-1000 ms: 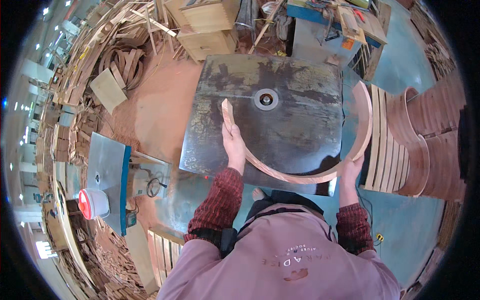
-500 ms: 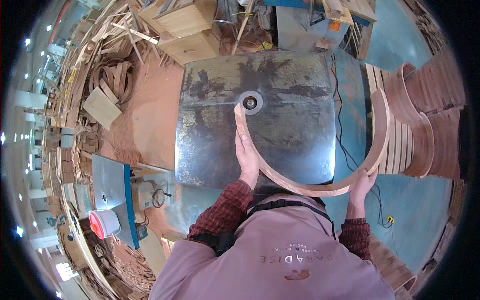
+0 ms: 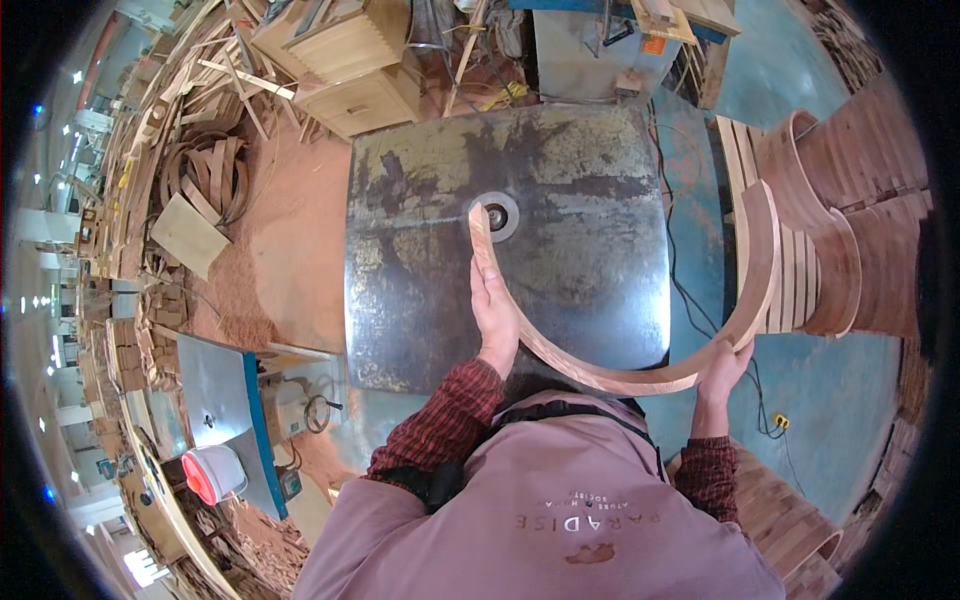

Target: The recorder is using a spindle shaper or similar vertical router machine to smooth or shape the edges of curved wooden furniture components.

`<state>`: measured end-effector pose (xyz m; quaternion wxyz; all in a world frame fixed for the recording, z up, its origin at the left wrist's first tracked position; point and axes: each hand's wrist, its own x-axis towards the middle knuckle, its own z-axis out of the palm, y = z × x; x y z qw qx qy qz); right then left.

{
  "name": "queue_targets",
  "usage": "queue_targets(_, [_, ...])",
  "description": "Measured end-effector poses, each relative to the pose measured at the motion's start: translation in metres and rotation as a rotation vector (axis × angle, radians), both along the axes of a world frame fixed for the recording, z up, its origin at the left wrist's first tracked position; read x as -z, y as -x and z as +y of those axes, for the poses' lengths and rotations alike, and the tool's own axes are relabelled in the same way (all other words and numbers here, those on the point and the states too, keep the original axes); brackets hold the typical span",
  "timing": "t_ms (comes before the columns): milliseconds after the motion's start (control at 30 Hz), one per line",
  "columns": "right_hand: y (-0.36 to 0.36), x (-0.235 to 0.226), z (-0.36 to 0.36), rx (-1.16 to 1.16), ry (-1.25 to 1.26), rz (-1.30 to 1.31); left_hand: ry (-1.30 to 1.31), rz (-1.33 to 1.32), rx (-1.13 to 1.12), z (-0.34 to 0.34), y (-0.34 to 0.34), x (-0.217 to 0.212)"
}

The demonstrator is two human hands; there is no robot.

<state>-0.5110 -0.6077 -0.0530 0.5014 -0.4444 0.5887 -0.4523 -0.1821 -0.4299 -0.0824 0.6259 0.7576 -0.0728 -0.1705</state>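
Here's the arc (image 3: pixel 612 380), bowed toward six o'clock, partly over the table (image 3: pixel 580 275). My left hand (image 3: pixel 494 318) holds it at eight, my right hand (image 3: pixel 724 372) between four and five. Its ten-o'clock tip meets the spindle (image 3: pixel 499 217) in view, contact unclear; bent panels (image 3: pixel 842 290) stand at three.

The light around me is even and fairly bright. Small white lights (image 3: pixel 77 76) dot the hazy left rim, above a blown-out patch (image 3: pixel 145 568). Glare whitens the metal tabletop (image 3: pixel 590 270) at its left edge and lower right corner. The curved wooden piece (image 3: pixel 600 378) looks crisp; straight edges bow, and black fills the corners.
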Motion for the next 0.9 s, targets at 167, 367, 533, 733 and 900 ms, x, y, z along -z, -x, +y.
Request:
queue_targets(167, [0.000,0.008,-0.004,0.029,0.001,0.034,0.022,-0.023,0.014,-0.002,-0.004,0.000])
queue_targets(367, [-0.014,-0.007,-0.004,0.024,0.006,0.034,0.101,-0.057,0.031,-0.011,-0.010,-0.011])
queue_targets(533, [-0.002,0.021,-0.012,0.047,0.025,0.075,0.125,-0.018,0.056,-0.017,-0.017,-0.020])
queue_targets(733, [-0.017,0.012,-0.011,0.088,0.034,0.059,0.117,-0.056,0.096,-0.021,-0.030,-0.011])
queue_targets(900, [-0.025,0.013,-0.011,0.136,0.089,0.119,0.153,-0.050,0.082,-0.031,-0.041,-0.010])
